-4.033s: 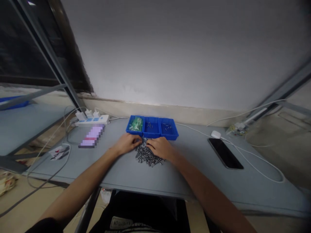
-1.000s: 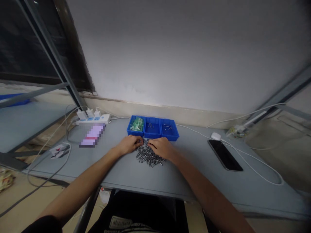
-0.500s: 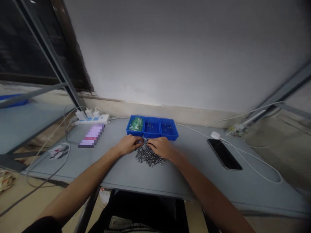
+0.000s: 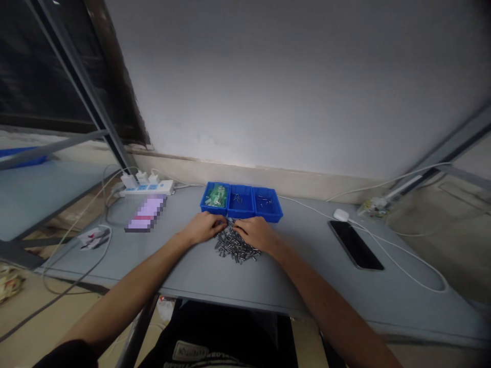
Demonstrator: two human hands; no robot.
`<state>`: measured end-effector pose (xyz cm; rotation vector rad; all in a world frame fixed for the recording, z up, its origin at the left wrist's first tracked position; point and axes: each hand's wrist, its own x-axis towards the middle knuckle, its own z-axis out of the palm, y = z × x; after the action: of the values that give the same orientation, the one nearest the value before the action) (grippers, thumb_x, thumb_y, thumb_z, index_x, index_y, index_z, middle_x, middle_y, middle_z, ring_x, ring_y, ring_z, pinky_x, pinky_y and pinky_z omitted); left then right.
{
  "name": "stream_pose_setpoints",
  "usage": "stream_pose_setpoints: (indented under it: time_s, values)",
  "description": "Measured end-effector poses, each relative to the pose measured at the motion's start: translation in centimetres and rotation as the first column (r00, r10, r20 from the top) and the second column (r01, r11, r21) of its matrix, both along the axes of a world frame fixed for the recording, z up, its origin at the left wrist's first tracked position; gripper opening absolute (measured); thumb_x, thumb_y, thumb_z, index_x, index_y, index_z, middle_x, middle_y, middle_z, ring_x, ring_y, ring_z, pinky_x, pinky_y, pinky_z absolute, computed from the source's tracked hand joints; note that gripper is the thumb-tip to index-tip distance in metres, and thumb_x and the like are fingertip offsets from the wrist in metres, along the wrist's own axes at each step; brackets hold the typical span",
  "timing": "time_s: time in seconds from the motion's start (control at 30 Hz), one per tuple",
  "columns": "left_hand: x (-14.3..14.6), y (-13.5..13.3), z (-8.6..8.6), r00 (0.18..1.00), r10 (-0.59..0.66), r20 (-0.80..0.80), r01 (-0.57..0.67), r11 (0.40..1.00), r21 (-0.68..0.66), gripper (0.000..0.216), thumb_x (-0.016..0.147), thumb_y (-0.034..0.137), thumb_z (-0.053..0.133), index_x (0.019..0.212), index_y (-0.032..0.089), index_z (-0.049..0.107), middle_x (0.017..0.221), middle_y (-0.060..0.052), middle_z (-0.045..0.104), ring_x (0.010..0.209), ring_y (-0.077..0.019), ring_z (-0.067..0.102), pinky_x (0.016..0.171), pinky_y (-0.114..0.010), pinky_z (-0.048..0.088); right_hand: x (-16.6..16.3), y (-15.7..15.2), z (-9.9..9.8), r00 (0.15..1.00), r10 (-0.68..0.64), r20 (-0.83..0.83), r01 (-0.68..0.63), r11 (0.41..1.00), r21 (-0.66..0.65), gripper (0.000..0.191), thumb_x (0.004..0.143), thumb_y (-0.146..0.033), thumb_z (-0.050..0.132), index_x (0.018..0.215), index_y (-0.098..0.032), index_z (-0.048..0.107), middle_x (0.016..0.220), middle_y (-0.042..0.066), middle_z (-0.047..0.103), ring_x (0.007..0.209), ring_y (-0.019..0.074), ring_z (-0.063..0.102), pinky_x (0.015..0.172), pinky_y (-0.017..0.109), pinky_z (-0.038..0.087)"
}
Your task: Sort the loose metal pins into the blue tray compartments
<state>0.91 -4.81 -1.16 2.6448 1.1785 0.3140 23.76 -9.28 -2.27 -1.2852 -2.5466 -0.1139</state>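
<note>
A loose pile of small dark metal screws (image 4: pixel 235 246) lies on the grey table top (image 4: pixel 307 286), just below a blue three-compartment tray (image 4: pixel 241 203). My left hand (image 4: pixel 203 228) rests at the pile's upper left edge, fingers curled down. My right hand (image 4: pixel 256 234) sits at its upper right edge, with its fingertips among the screws. Whether either hand holds a screw is hidden by the fingers. The tray's left compartment holds a green packet (image 4: pixel 216 196), and the other two hold a few screws.
A white power strip (image 4: pixel 148 188) with plugged-in chargers stands at the back left, with a pixelated flat object (image 4: pixel 146 213) in front of it. On the right lie a black smartphone (image 4: pixel 355 245), a small white device (image 4: pixel 340 214) and white cables.
The view has shifted slightly. Both hands stay at the top of the pile, with only small finger movement, and the tray and screws look unchanged.
</note>
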Motion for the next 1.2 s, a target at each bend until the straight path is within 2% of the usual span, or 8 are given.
stream_pose_setpoints:
  time_s: [0.13,0.33,0.43,0.6,0.7,0.87,1.03,1.2]
  values:
    - [0.0,0.1,0.1,1.0,0.02,-0.008,-0.02,1.0,-0.021,0.021,0.095,0.043,0.061,0.103,0.029,0.075,0.078,0.0,0.072,0.075,-0.0194,0.065,0.066,-0.026,0.04,0.0,0.0,0.0,1.0,-0.006,0.004,0.006,1.0,-0.002,0.021,0.104,-0.028,0.054,0.093,-0.02,0.069,0.089,0.003,0.075,0.08,0.0154,0.067,0.068,0.027,0.033]
    - [0.0,0.1,0.3,0.997,0.072,-0.031,-0.073,0.997,-0.022,0.019,0.094,0.042,0.063,0.102,0.03,0.075,0.081,0.0,0.073,0.08,-0.0204,0.067,0.068,-0.026,0.042,0.0,0.0,0.1,1.0,-0.01,0.016,0.011,1.0,-0.012,0.02,0.104,-0.028,0.054,0.093,-0.02,0.07,0.09,0.003,0.076,0.082,0.0158,0.068,0.067,0.027,0.033]
    - [-0.5,0.4,0.4,0.993,0.111,-0.04,-0.111,0.994,-0.004,0.023,0.096,0.044,0.058,0.105,0.03,0.074,0.089,-0.001,0.075,0.085,-0.0213,0.068,0.072,-0.027,0.045,-0.1,-0.1,0.2,1.0,-0.024,0.017,0.024,0.999,-0.024,0.022,0.105,-0.029,0.052,0.096,-0.021,0.07,0.091,0.003,0.076,0.083,0.0159,0.067,0.069,0.027,0.034]
    - [-1.8,1.0,0.8,0.988,0.096,-0.12,-0.092,0.995,0.038,0.028,0.1,0.041,0.049,0.11,0.03,0.073,0.104,-0.004,0.075,0.095,-0.0235,0.069,0.081,-0.03,0.048,0.0,-0.1,0.3,0.999,-0.028,0.019,0.029,0.999,-0.044,0.022,0.105,-0.03,0.051,0.1,-0.021,0.072,0.092,0.004,0.076,0.082,0.0156,0.067,0.069,0.026,0.035]
    - [-2.3,1.4,0.8,0.983,0.111,-0.148,-0.106,0.994,0.038,0.026,0.097,0.038,0.051,0.111,0.03,0.071,0.1,-0.004,0.075,0.093,-0.0234,0.069,0.079,-0.03,0.048,-0.1,-0.1,0.3,0.999,-0.031,0.012,0.031,0.998,-0.051,0.022,0.105,-0.029,0.051,0.101,-0.021,0.072,0.093,0.004,0.076,0.083,0.0152,0.067,0.07,0.025,0.036]
    - [-2.7,1.7,0.6,0.989,0.094,-0.118,-0.091,0.995,0.035,0.021,0.094,0.031,0.051,0.098,0.025,0.071,0.089,-0.006,0.072,0.08,-0.0226,0.067,0.072,-0.029,0.046,0.0,-0.1,0.2,1.0,-0.021,0.0,0.021,0.999,-0.033,0.02,0.104,-0.028,0.053,0.101,-0.022,0.071,0.094,0.003,0.077,0.083,0.0155,0.068,0.069,0.026,0.037]
    - [-2.6,1.4,0.6,0.995,0.047,-0.088,-0.044,0.998,0.037,0.02,0.095,0.032,0.052,0.099,0.025,0.07,0.087,-0.005,0.072,0.076,-0.021,0.066,0.071,-0.028,0.045,0.0,0.0,0.1,1.0,-0.006,0.005,0.006,1.0,-0.022,0.02,0.104,-0.028,0.053,0.1,-0.021,0.071,0.093,0.003,0.076,0.082,0.0155,0.068,0.068,0.026,0.036]
    - [-2.0,1.2,0.4,0.995,0.055,-0.079,-0.054,0.998,0.022,0.024,0.096,0.041,0.056,0.108,0.028,0.071,0.091,-0.005,0.073,0.083,-0.0228,0.068,0.075,-0.029,0.046,0.0,0.0,-0.1,1.0,0.001,-0.003,-0.001,1.0,-0.008,0.019,0.104,-0.027,0.054,0.098,-0.021,0.071,0.092,0.003,0.076,0.082,0.0155,0.067,0.069,0.026,0.036]
